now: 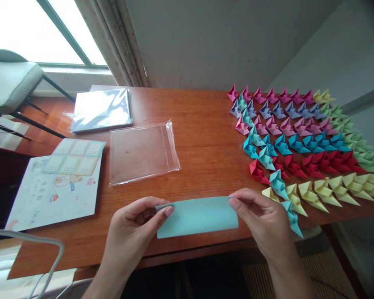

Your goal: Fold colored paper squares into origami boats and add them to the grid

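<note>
A light turquoise sheet of paper [198, 218] stretches between my two hands, over the near edge of the table. It looks bent or folded over along its top edge. My left hand [137, 224] pinches its upper left corner between thumb and fingers. At the upper right corner, my right hand [262, 218] pinches it the same way. Just right of my right hand, several folded paper boats stand in rows by colour, among them a turquoise boat [291, 216], a yellow boat [314, 194] and a red boat [259, 171].
On the wooden table [202, 137], a clear plastic sleeve [140, 151] lies left of centre. Behind it is a plastic-wrapped pack [101, 110]. A printed white booklet [71, 199] with a card sheet [75, 155] lies at the left, near a white cable [57, 245].
</note>
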A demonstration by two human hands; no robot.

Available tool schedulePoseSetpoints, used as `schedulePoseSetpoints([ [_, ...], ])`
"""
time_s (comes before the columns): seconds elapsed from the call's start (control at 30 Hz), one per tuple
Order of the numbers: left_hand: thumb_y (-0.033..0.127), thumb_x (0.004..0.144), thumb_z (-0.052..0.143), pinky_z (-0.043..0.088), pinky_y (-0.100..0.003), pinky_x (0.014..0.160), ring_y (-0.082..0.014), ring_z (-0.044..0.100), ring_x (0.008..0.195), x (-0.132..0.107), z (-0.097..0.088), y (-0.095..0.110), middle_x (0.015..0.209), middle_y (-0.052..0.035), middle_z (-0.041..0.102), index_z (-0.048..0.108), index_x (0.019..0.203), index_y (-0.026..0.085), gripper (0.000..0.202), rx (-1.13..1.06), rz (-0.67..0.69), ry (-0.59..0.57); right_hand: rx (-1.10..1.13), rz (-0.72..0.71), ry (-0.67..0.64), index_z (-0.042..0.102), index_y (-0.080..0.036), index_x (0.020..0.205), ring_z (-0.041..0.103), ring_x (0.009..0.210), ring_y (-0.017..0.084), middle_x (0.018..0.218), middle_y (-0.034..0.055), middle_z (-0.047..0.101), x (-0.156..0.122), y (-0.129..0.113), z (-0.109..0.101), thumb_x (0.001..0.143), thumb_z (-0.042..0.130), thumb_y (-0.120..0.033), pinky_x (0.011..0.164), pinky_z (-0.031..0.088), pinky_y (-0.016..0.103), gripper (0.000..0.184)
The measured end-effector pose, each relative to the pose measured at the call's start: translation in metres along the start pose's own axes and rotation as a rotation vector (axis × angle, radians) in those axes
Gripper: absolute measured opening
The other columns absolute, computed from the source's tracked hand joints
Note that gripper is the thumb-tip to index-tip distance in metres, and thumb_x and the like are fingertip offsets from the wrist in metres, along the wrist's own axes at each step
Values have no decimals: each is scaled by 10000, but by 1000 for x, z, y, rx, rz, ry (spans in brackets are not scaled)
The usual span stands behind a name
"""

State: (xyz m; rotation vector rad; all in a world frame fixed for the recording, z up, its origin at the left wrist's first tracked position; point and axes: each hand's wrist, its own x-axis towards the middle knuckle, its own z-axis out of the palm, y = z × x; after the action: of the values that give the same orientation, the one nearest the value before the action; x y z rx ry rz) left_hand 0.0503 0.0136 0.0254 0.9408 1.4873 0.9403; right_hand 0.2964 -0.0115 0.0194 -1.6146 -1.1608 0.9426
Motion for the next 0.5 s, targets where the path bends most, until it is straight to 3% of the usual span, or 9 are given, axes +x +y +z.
schedulePoseSetpoints([
  [0.23,314,662,870,536,-196,540,-155,680,614,-3,-1,1,686,-36,753,774,713,186,169,-16,-34,-8,-29,32,-49,787,-244,838,715,778,197,848,35,763,-4,3,-8,824,775,-336,690,609,268,94],
  [0.5,325,647,870,452,-195,468,-117,573,519,-3,2,0,593,-16,674,767,712,158,206,-38,-74,-22,-10,63,1,793,-250,829,726,751,203,836,32,771,-7,16,-10,780,815,-358,667,622,265,120],
])
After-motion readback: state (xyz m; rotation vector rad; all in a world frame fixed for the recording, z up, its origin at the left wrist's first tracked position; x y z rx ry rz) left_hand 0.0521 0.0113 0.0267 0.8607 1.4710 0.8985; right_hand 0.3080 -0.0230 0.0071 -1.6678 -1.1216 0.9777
